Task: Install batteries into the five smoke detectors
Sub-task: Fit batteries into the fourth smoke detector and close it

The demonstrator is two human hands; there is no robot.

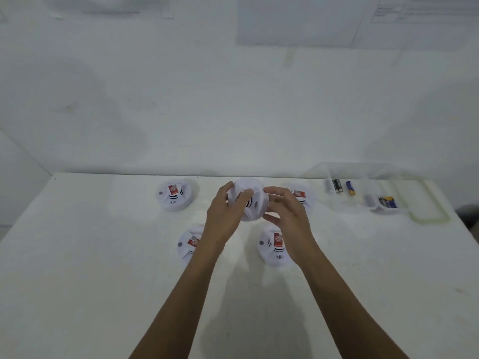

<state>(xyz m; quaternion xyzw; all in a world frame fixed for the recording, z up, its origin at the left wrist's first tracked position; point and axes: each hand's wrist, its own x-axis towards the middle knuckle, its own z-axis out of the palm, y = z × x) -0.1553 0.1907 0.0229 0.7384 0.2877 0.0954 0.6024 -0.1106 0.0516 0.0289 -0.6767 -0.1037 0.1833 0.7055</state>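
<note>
Left hand [225,213] grips held detector [252,203], fingers curled over left rim, unit lifted off table [103,255] and tilted. Right hand [287,216] at its right rim, fingers bent; whether they pinch rim, cannot tell. Four more detectors flat on table around held detector: far left [175,195], right [302,194] partly behind right hand, below left [188,244], below right [272,247]. Clear tray [363,185] further right, holding batteries [337,185].

A single head-worn camera looks forward and down. It sits near, above the white surface [77,255]. A wall fills the upper view.
</note>
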